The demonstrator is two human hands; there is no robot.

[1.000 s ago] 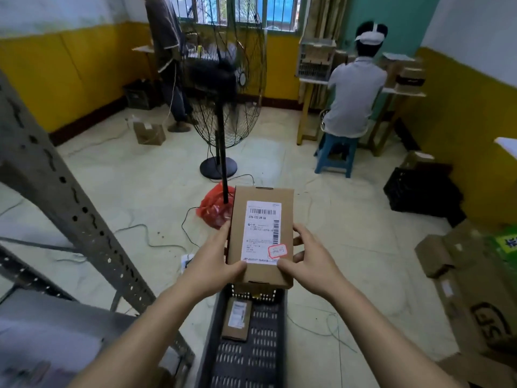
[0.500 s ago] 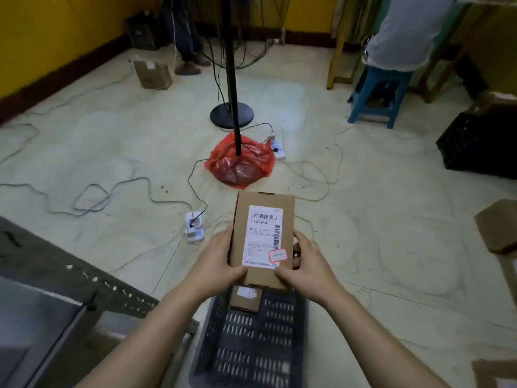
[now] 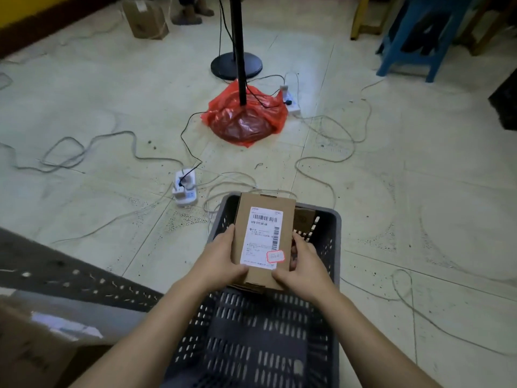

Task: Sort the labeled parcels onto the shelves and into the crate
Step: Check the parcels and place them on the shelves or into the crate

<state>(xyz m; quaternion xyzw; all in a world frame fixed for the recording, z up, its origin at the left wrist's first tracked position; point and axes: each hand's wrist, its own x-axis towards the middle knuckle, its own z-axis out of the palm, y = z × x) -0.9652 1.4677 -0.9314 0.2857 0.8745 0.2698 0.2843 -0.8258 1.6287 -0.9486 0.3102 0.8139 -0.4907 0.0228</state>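
Over the dark grey slotted plastic crate [image 3: 334,247], the left hand [image 3: 221,260] and right hand [image 3: 303,264] each clasp a near corner of the flat brown cardboard parcel with a white barcode label [image 3: 264,236]. To place it well, lower it level and let go only once it rests beside the second small cardboard parcel [image 3: 303,219] at the crate's far wall. Beyond lies a red plastic bag [image 3: 246,119].

We see a pale tiled floor [image 3: 419,163] carrying everything. On it stands a dark slotted crate [image 3: 334,247], nearest us. Beyond it lie looping grey cables [image 3: 330,161] and a white power strip [image 3: 185,189]. Farther off, a red plastic bag [image 3: 246,121] wraps what seems to be a stand's foot, beside a round black base [image 3: 223,65], a blue stool [image 3: 402,57] and a cardboard box [image 3: 145,18].
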